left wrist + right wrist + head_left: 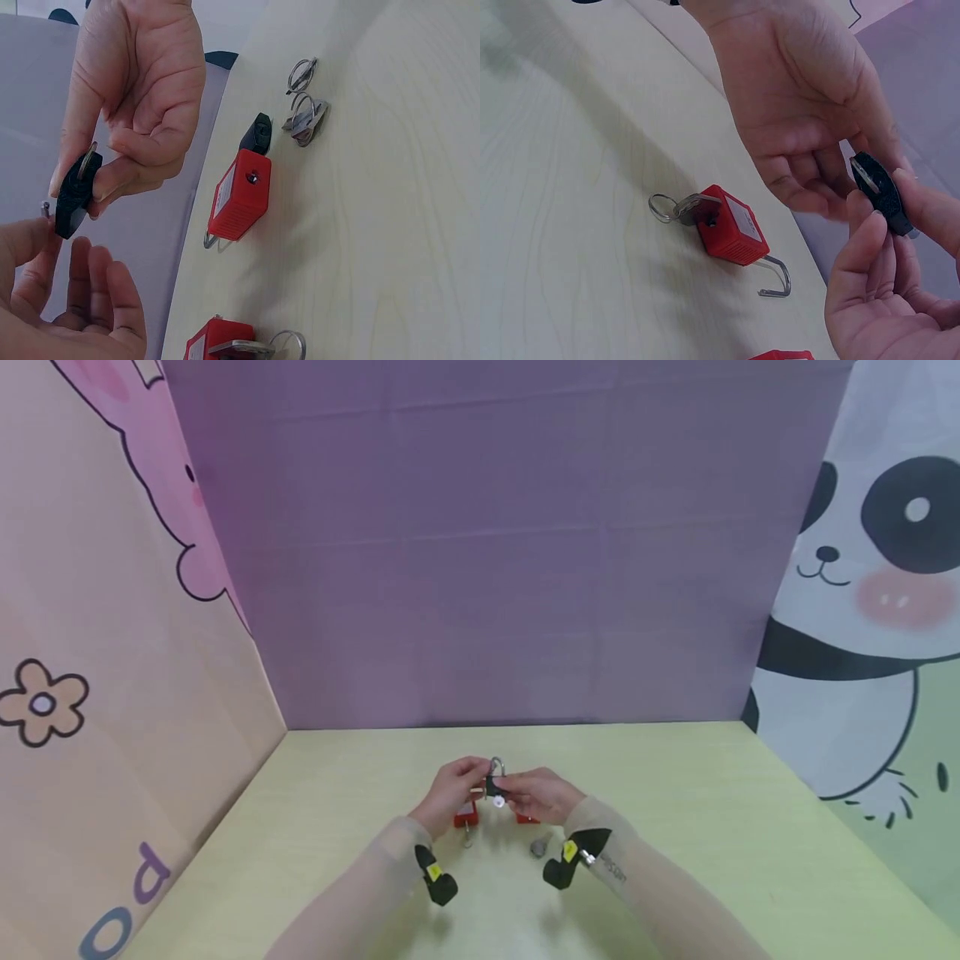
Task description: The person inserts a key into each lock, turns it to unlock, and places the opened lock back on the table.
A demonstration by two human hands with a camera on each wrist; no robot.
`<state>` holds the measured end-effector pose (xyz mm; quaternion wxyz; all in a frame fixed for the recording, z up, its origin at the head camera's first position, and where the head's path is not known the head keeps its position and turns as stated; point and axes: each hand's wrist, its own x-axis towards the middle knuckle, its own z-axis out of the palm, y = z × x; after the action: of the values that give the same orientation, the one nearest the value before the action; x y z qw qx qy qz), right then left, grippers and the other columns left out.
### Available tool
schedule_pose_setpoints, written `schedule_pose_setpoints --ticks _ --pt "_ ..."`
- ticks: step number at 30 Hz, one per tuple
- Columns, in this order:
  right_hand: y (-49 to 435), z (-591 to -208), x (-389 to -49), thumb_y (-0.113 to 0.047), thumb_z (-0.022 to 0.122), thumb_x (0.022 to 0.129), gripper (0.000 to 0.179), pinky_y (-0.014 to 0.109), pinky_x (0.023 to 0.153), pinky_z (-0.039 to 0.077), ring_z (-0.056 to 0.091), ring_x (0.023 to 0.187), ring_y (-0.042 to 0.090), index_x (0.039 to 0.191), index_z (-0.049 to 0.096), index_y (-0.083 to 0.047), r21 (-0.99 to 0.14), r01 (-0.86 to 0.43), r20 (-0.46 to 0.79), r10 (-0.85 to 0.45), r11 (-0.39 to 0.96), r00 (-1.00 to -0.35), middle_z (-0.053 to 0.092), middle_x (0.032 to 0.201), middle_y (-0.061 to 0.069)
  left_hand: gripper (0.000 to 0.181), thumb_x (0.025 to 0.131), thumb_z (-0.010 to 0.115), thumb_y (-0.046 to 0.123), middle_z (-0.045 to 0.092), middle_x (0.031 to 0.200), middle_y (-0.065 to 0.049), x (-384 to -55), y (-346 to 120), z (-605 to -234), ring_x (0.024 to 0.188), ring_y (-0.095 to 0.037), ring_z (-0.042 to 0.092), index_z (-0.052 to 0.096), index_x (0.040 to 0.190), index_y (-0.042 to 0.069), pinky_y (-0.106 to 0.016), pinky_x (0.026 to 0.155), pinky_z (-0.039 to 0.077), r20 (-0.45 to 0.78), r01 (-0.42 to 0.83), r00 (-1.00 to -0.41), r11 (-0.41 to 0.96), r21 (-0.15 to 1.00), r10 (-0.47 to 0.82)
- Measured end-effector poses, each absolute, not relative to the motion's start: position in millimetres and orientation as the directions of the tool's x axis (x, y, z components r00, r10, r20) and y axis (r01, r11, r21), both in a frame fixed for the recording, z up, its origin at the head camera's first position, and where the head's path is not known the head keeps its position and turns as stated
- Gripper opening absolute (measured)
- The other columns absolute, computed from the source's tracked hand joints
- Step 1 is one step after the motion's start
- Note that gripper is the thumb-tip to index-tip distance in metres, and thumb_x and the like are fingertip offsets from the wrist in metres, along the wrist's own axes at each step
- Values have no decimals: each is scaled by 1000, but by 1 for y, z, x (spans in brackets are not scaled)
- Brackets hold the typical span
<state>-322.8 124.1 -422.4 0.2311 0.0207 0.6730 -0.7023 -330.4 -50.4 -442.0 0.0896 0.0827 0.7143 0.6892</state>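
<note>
Between both hands is a black padlock (492,787), held up over the table with its metal shackle upward. My right hand (543,793) pinches the body between thumb and fingers. The thumb and index finger of my left hand (457,783) grip it by the shackle side; their exact contact is partly hidden. In the left wrist view, a shackle end shows free beside the padlock (75,199). A key (864,174) sits in its underside, with a ring (88,159) on it.
Below the hands lie a red padlock (731,229) with its shackle open and a key in it, and another red padlock (241,196). A black item (256,135) and loose keys on rings (307,124) lie beyond. A purple backdrop (495,568) stands behind the table.
</note>
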Motion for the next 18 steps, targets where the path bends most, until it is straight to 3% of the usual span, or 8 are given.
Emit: schedule_pose_setpoints --ticks 8,18 --pt "122 -423 -322 -14 66 92 35 17 67 48 56 71 8 119 62 7 -935 356 -340 -312 7 -887 66 89 4 29 99 54 22 67 114 -12 -332 -49 -444 100 -15 65 61 114 -2 -36 98 49 -19 -48 -966 -107 993 257" --pt "120 -426 -323 -12 65 92 22 18 64 46 54 66 6 108 68 3 -938 346 -323 -335 -11 -885 67 83 1 36 100 54 24 61 115 -13 -336 -52 -440 98 -15 62 49 124 -1 -37 99 49 -33 -78 -950 -134 988 310"
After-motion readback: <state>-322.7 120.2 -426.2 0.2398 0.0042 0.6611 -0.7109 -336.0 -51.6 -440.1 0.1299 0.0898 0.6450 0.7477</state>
